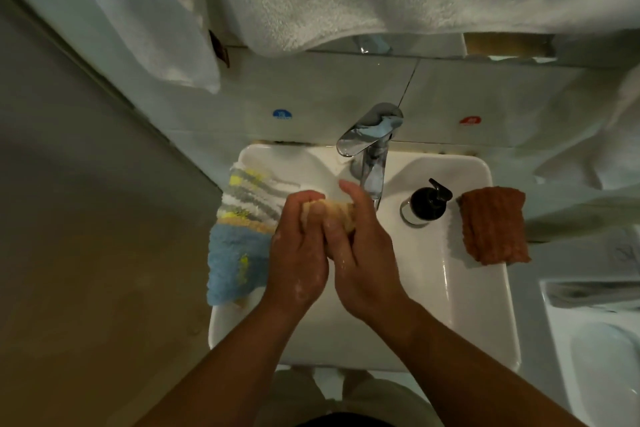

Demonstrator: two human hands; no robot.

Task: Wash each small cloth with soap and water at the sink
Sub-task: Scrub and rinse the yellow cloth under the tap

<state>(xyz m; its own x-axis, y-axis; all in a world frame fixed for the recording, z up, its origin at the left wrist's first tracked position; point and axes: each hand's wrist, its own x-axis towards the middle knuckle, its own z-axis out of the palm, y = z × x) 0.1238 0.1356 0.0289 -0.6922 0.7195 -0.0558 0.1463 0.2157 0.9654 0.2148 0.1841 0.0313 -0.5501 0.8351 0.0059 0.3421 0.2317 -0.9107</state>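
Over the sink (pixel 485 288), left hand (pixel 299 253) and right hand (pixel 360 253) grip a yellow cloth (pixel 341 215), fingers curled round it. Soap suds on both hands.

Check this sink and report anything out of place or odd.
Nothing looks spilled or broken. The striped blue cloth hangs over the left rim of the sink, partly off it, and the brown cloth overhangs the right rim; either might slip while the left hand and right hand grip the yellow cloth.
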